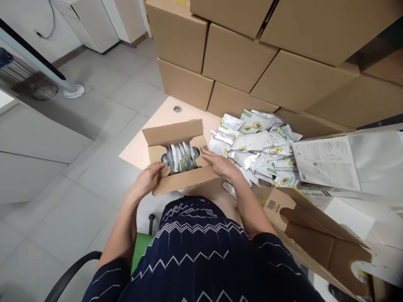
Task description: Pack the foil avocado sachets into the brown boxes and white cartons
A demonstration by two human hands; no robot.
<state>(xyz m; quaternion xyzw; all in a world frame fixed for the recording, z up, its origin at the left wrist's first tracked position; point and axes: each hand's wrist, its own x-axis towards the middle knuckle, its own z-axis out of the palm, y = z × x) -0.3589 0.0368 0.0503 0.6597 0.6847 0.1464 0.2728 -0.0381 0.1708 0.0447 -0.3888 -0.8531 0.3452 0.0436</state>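
A small open cardboard box sits before me at the table edge, its flaps spread. Silver pouches with green and white print stand packed in a row inside it. My left hand is closed on the box's near left corner, fingers at the small end flap. On the right end flap lies my right hand, fingers stretched out over the cardboard; its thumb is hard to make out. Just right of that hand spreads a loose heap of silver pouches with avocado pictures.
Large cardboard boxes are stacked along the table's back. At right lie a clear plastic bag with a printed sheet and an open cardboard carton. The pale tabletop ends at left above grey floor tiles. A chair armrest stands lower left.
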